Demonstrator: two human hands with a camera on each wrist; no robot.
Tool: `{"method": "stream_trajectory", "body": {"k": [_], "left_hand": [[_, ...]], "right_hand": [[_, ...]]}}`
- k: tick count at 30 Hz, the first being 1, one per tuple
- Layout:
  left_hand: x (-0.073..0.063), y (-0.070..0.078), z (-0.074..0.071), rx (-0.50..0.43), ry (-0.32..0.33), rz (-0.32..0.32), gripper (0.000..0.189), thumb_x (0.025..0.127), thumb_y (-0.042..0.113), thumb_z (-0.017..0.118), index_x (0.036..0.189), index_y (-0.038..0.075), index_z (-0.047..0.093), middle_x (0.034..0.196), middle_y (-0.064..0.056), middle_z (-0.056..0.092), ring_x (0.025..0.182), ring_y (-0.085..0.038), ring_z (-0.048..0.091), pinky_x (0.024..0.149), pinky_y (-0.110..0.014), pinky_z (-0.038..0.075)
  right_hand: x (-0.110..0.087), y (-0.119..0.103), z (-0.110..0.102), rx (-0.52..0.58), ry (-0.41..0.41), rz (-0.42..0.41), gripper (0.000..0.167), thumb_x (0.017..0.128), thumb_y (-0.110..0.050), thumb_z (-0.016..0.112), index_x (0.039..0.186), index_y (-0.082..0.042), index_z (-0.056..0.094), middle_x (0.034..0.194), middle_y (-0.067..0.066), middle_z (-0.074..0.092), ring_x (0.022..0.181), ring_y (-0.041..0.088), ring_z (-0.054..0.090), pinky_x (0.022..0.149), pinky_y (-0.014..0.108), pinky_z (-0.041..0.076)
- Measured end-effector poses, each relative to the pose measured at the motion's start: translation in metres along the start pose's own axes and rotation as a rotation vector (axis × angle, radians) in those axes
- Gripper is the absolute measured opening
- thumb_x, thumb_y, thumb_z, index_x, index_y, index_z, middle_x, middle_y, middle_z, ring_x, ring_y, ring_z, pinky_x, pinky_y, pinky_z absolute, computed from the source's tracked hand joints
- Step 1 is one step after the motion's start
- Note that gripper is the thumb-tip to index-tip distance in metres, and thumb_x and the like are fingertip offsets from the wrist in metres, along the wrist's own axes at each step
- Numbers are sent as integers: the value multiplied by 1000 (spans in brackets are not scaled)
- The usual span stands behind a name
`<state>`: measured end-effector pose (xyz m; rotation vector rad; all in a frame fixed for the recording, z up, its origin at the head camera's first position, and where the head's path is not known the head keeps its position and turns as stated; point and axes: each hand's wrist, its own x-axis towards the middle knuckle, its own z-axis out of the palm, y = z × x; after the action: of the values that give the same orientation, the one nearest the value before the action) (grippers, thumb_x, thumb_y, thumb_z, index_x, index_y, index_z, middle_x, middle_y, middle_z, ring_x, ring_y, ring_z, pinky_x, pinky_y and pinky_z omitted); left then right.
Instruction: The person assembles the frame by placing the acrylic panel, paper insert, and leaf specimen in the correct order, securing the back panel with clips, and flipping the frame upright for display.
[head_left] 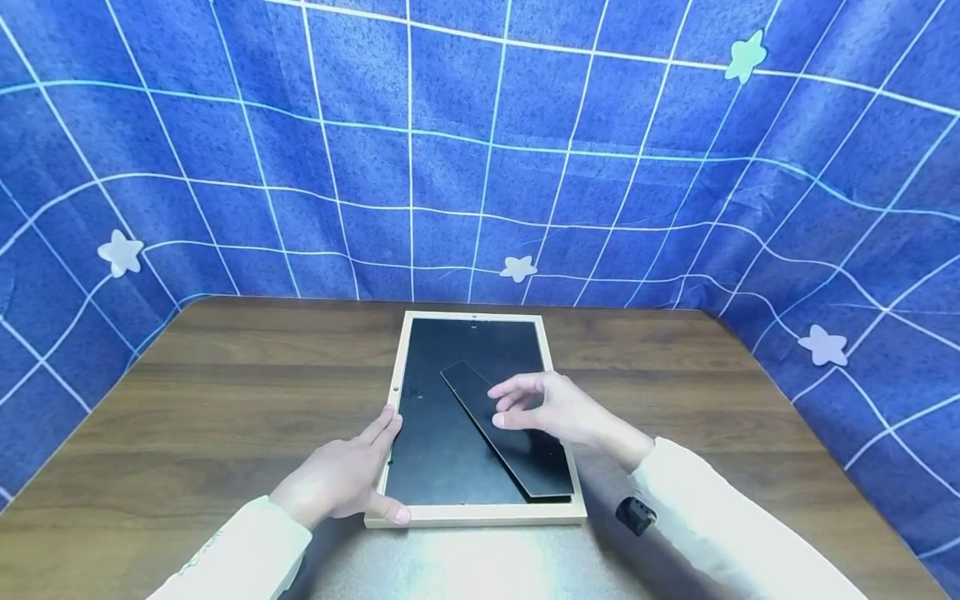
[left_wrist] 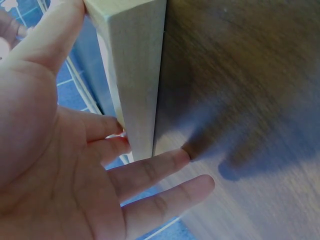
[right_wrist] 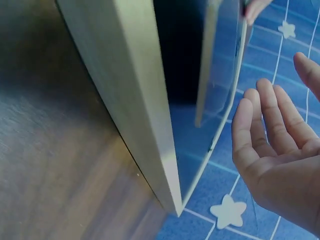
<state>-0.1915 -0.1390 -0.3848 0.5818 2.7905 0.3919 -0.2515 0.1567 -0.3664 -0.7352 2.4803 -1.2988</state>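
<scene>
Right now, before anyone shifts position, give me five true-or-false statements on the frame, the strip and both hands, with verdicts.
1. The left hand touches the pale wooden frame. True.
2. The frame stands up on one edge. False: it lies flat on the wooden table.
3. In the head view, a black strip slants across the black backing. True.
4. A hand grips the strip. False: the right hand is near it, but its fingers hold nothing.
5. The left thumb is at the frame's near left corner. True.
</scene>
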Motion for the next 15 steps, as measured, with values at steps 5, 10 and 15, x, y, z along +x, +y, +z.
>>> {"method": "stream_trajectory", "body": {"k": [5, 10, 15], "left_hand": [[1, 0, 1, 14, 5, 2, 121, 68, 55, 87, 154, -8, 31, 163, -28, 22, 99, -42, 68, 77, -54, 55], [1, 1, 1, 20, 2, -5, 121, 68, 55, 87, 154, -8, 30, 164, -27, 22, 97, -40, 69, 76, -54, 56], [0, 0, 1, 20, 6, 1, 121, 68, 55, 88, 154, -9, 31, 163, -28, 23, 96, -40, 69, 76, -53, 56]], "right_hand": [[-13, -2, 11, -12, 2, -17, 34, 88, -18, 80, 118, -2, 73, 96, -3, 74, 93, 14, 67, 95, 47, 50], [-22, -3, 22, -103, -19, -72, 32, 87, -22, 81, 113, -5, 75, 88, -9, 72, 89, 9, 66, 86, 37, 54], [-27, -7, 32, -127, -52, -112, 30, 86, -23, 82, 109, -5, 75, 80, -13, 68, 82, 4, 64, 86, 33, 54]]}}
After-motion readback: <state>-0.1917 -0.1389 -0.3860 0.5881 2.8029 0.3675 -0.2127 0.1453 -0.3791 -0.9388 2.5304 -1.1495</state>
